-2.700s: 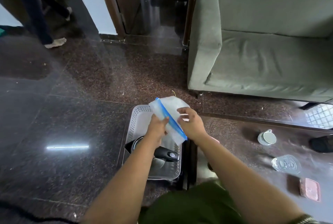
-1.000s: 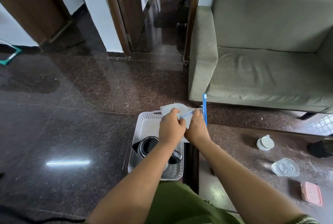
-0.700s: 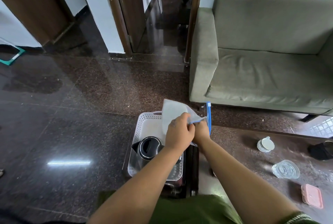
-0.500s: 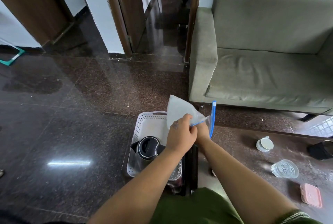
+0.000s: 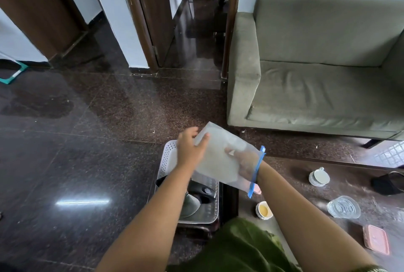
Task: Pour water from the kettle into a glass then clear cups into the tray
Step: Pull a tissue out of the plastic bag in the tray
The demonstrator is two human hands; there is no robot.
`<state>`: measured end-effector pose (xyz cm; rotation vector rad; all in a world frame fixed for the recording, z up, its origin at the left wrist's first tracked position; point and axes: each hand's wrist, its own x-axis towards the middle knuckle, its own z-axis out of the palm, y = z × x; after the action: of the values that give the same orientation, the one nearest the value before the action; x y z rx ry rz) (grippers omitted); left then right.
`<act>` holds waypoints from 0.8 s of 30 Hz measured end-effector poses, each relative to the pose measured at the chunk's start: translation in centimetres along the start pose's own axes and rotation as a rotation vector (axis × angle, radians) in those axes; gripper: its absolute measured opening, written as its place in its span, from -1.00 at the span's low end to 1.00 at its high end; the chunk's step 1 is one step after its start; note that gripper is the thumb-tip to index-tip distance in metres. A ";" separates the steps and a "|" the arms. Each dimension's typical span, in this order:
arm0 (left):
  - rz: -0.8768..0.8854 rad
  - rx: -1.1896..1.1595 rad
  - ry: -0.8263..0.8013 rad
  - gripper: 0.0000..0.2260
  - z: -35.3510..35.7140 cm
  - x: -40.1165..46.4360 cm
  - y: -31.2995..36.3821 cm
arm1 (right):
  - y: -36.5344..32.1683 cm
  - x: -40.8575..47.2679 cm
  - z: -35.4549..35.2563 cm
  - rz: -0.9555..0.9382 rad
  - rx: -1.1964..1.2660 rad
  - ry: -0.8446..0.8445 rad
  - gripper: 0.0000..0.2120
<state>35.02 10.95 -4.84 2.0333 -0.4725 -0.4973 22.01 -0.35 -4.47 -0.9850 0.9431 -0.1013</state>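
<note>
Your left hand (image 5: 189, 148) grips the closed far end of a translucent zip bag (image 5: 218, 158), fingers curled over its edge, while your right hand (image 5: 244, 162) is pushed inside the bag through its blue-zippered mouth, showing dimly through the plastic; how far its fingers are spread you cannot tell. The kettle (image 5: 196, 197) stands below your left forearm in the white perforated tray (image 5: 169, 158), well under the bag and touched by neither hand. On the worktop (image 5: 295, 175) to your right sit a white cup (image 5: 319, 177), a small cup of yellowish liquid (image 5: 264, 210) near your right forearm, a clear glass dish (image 5: 343, 207) and a pink lidded box (image 5: 376, 239).
</note>
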 end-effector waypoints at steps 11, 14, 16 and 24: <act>-0.430 -0.505 -0.364 -0.84 -1.0 1.9 -3.8 | 0.8 1.5 -3.8 0.067 -0.103 -0.015 -0.76; -0.402 -0.489 -0.316 -0.80 -1.0 1.9 -4.4 | 0.3 0.8 -4.1 0.056 0.008 0.032 -0.81; -0.418 -0.545 -0.287 -0.78 -1.4 1.9 -4.6 | 0.3 0.5 -4.5 0.052 0.030 0.033 -0.80; -0.376 -0.644 -0.190 -0.86 -2.5 1.4 -5.1 | 0.8 -0.8 -9.1 0.090 -0.007 0.207 -0.77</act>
<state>38.20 14.42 -8.38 1.4510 -0.0152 -0.9415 14.69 -5.53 -6.44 -0.9496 1.1766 -0.1260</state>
